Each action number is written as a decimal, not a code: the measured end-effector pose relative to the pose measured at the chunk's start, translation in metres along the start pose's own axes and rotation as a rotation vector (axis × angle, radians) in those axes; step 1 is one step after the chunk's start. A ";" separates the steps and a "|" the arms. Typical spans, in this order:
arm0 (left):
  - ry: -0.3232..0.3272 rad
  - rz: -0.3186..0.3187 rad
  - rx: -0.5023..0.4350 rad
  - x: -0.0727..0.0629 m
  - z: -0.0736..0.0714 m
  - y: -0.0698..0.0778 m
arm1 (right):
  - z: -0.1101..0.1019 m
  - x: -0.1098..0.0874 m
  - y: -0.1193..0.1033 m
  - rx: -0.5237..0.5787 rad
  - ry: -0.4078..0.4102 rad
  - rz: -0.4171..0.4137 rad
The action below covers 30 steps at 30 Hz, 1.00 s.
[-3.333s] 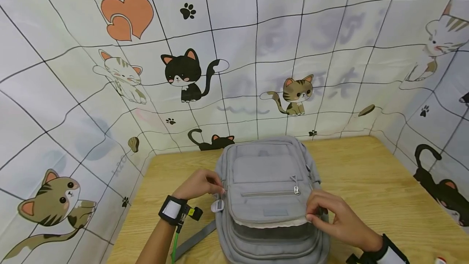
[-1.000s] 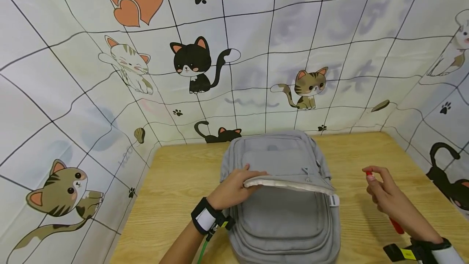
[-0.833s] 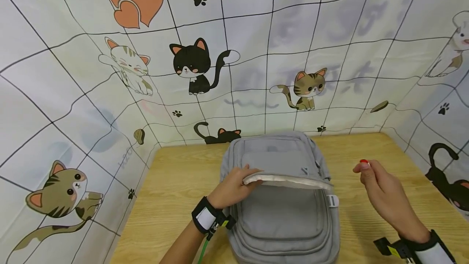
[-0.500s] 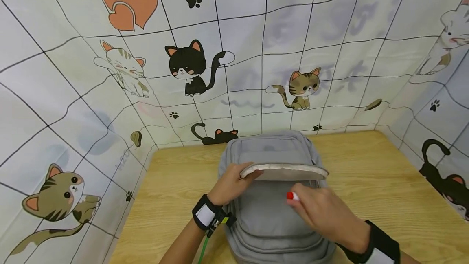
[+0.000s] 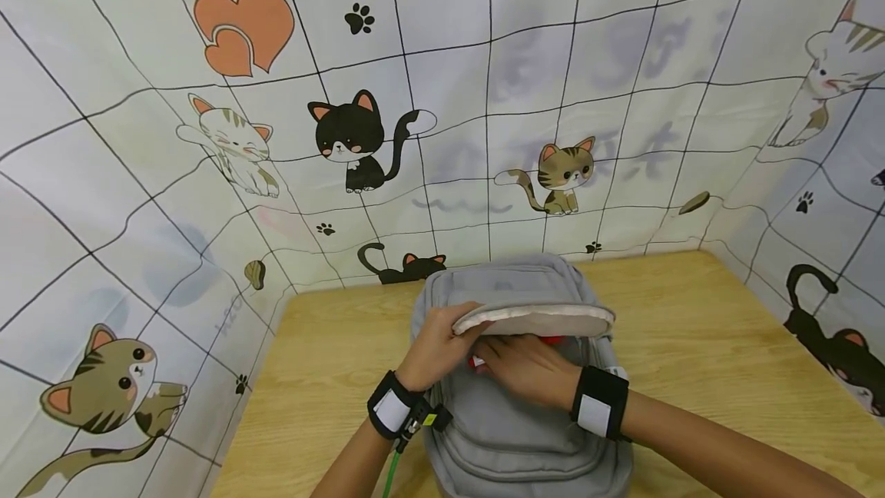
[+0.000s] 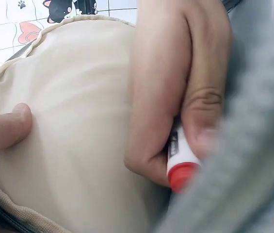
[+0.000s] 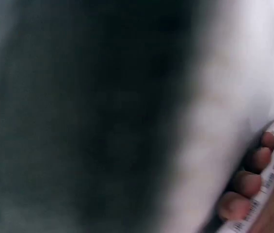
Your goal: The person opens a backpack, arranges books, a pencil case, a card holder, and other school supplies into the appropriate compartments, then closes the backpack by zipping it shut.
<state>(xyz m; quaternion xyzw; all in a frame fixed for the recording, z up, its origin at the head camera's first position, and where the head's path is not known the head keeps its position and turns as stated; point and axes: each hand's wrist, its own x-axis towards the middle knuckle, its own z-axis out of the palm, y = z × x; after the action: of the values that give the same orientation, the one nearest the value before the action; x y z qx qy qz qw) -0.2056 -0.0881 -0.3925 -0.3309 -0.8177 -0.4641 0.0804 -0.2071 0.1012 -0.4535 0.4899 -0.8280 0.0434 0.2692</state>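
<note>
A grey backpack (image 5: 512,436) lies on the table with its front pocket unzipped. At the pocket's upper left, my left hand (image 5: 434,352) pinches the raised flap (image 5: 546,321), whose pale lining (image 6: 78,126) fills much of the left wrist view. My right hand (image 5: 532,371) is at the pocket mouth, just under the flap. Its fingers curl round a marker (image 6: 179,155) with a white barrel and red ends; printed text shows on the barrel in the right wrist view. The pocket's depth is blurred and dark there.
The wooden table (image 5: 332,375) extends on both sides of the backpack. A cat-print sheet (image 5: 456,83) with a grid pattern hangs behind it and along both sides. A green cable (image 5: 390,475) runs from the left wrist.
The flap has been unzipped and lifted by my left hand. My right hand has picked up the marker from the right and carried it leftward to the pocket mouth.
</note>
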 end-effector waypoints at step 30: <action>0.002 0.111 -0.005 -0.002 -0.002 0.027 | 0.002 -0.008 0.004 -0.879 0.010 0.075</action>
<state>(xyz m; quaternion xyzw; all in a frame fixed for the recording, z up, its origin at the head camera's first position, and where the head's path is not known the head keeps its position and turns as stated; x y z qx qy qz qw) -0.1878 -0.0813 -0.3736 -0.3755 -0.7969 -0.4612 0.1060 -0.2084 0.1086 -0.4580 0.2981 -0.7838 -0.3009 0.4541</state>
